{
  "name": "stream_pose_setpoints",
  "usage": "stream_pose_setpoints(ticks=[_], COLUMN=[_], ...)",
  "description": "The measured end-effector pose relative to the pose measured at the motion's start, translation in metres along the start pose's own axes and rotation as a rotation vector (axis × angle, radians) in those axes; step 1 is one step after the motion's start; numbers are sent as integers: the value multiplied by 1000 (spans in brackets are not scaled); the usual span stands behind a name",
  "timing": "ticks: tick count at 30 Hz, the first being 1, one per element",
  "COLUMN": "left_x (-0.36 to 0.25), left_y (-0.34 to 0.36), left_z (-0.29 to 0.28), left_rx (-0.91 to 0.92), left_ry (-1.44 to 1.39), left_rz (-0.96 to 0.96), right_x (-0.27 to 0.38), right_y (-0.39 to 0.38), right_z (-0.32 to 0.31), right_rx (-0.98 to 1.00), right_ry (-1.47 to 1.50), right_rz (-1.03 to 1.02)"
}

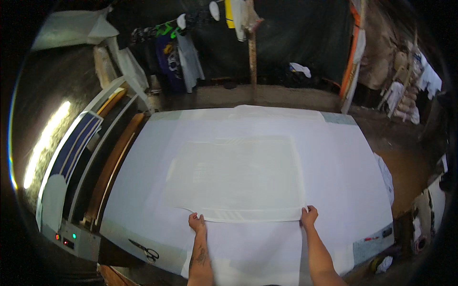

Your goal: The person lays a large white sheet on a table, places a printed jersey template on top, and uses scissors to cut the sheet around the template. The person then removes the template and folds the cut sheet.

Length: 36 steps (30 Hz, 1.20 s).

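Observation:
A thin off-white rectangle of fabric (236, 178) lies on a larger white sheet (338, 178) spread over a wide flat table (124, 195). My left hand (196, 220) is closed on the near edge of the off-white fabric, toward its left corner. At that fabric's near right corner, my right hand (309, 214) pinches the edge between thumb and fingers. Both forearms reach in from the lower edge.
Black scissors (148, 250) lie at the table's near left. A long machine with wooden rollers (112, 174) and lit buttons (67, 238) runs along the left side. Small tools (372, 237) sit at the right corner. Hanging clothes (188, 62) line the back.

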<state>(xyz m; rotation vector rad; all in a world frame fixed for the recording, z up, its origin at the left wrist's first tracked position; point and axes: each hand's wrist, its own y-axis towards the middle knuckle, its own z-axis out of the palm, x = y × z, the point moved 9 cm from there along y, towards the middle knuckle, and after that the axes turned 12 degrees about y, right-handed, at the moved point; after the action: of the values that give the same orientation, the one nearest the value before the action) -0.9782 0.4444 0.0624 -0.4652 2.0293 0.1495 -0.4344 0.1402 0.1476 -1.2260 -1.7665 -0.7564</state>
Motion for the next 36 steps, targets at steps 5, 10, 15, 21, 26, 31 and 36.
stream_pose_setpoints(ticks=[5, 10, 15, 21, 26, 31, 36], left_x=[12, -33, -45, -77, -105, -174, -218], left_y=[-7, -31, -76, -184, -322, -498, -616], left_z=[16, 20, 58, 112, 193, 298, 355], left_rx=[80, 8, 65, 44, 219, 445, 518], left_ry=[-402, 709, 1211, 1130, 1083, 938, 916], left_rz=[-166, 200, 145, 271, 477, 687, 824], right_x=[-12, 43, 85, -19, -133, -226, -273], right_y=[-9, -21, -14, 79, 179, 283, 359], right_z=[-4, -17, -10, -95, -211, -371, -472], right_rx=[-28, -83, 284, 206, 152, 8, 43], right_ry=[245, -260, -100, 29, -11, -195, -257], right_rz=[11, -365, -379, -29, -142, -143, -151])
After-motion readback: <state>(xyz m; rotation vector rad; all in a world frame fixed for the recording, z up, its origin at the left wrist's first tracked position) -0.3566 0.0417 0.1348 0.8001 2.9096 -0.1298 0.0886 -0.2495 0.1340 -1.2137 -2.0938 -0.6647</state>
